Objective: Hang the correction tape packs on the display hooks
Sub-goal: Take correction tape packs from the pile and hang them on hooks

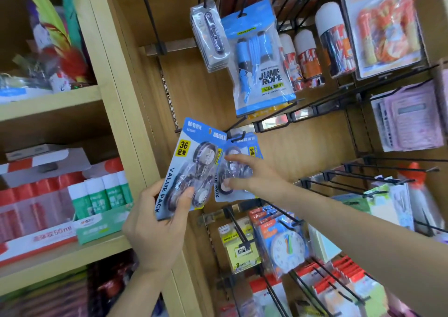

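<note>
Right hand (252, 176): fingers spread across the front of a correction tape pack (238, 169), thumb low near its bottom edge, forefinger higher up. Pressing or pinching — cannot tell which, since the pack's back is hidden. The top slot of this pack sits at the tip of a black hook (236, 129); looks threaded on or nearly so, blur prevents certainty.

Left hand (157, 222): closed on a second pack (188, 169), thumb across the front lower half, other fingers behind. Pack tilted, top leaning right, its right edge touching or overlapping the first pack.

Step judged: seating the first pack on the hook. Next move calls for sliding it back along the hook, then bringing the second pack's hang hole level with the tip.

Surroundings: jump rope bag (261, 59) hangs above; clock toy (286, 246) below.
</note>
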{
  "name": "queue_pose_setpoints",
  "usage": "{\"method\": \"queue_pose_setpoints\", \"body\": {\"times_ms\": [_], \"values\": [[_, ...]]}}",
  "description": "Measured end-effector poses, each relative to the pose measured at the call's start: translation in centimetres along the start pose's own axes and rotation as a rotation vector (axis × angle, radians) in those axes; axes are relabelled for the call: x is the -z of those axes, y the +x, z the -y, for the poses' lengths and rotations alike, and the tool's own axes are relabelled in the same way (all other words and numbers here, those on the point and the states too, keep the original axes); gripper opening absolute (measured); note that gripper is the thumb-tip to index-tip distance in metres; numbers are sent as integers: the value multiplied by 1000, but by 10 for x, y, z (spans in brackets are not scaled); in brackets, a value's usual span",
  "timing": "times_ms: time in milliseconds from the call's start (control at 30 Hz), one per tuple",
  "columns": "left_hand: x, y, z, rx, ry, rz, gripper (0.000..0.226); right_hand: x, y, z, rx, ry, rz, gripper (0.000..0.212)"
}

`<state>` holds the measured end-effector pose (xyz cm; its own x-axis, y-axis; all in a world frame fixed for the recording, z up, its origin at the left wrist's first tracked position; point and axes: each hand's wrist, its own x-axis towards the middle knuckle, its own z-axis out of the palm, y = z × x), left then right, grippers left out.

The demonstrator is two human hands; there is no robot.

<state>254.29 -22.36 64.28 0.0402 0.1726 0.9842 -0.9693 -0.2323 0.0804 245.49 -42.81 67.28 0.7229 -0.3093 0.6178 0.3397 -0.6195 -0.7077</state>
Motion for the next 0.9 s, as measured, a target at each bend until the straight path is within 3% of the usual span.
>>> {"method": "queue_pose_setpoints", "body": {"times_ms": [67, 133, 333, 400, 600, 700, 900], "values": [[1, 0, 2, -30, -4, 11, 43, -5, -14, 10, -10, 355, 94, 38], [1, 0, 2, -60, -18, 19, 46, -11, -18, 12, -32, 537, 110, 39], [3, 2, 0, -242, 61, 3, 50, -10, -28, 9, -10, 734, 17, 23], [3, 3, 1, -317, 113, 3, 42, -2, -34, 5, -3, 793, 3, 28], [-3, 6, 1, -246, 395, 2, 40, 27, -33, -16, 18, 635, -194, 37], [-3, 6, 1, -243, 406, 18, 34, 37, -28, -24, 20, 554, -250, 29], [-4, 4, 3, -253, 410, 24, 28, 44, -22, -28, 50, 526, -329, 33]]}}
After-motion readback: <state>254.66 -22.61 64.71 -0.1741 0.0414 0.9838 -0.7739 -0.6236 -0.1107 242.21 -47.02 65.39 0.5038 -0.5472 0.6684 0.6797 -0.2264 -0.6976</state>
